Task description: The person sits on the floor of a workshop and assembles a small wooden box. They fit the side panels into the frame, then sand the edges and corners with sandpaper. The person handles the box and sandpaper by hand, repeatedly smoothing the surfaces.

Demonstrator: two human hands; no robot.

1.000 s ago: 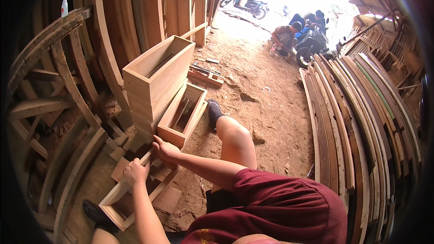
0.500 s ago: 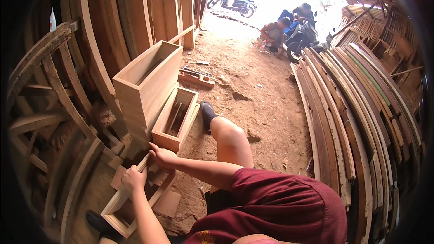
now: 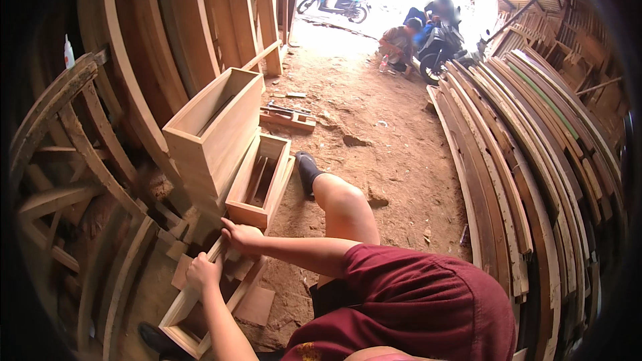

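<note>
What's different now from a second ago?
Nothing has visibly moved, been grabbed or let go; only the camera view has swung, leaving the tall wooden box further left and lower in the picture. The left hand and right hand stay on the rim of the low open wooden box.

Mostly matt wood, raw-looking.
Handled box (image 3: 179, 309): pale wood, smooth faces. Tall box (image 3: 231, 130) and small box (image 3: 247, 215): same, matt, fairly smooth. Curved rack (image 3: 75, 124): rough, worn wood. Stacked boards (image 3: 498, 150): wood, rough edges. Ground (image 3: 401, 180): rough, gritty earth. Shorts (image 3: 421, 287): matt maroon cloth. Bottle (image 3: 69, 55): looks plastic.
</note>
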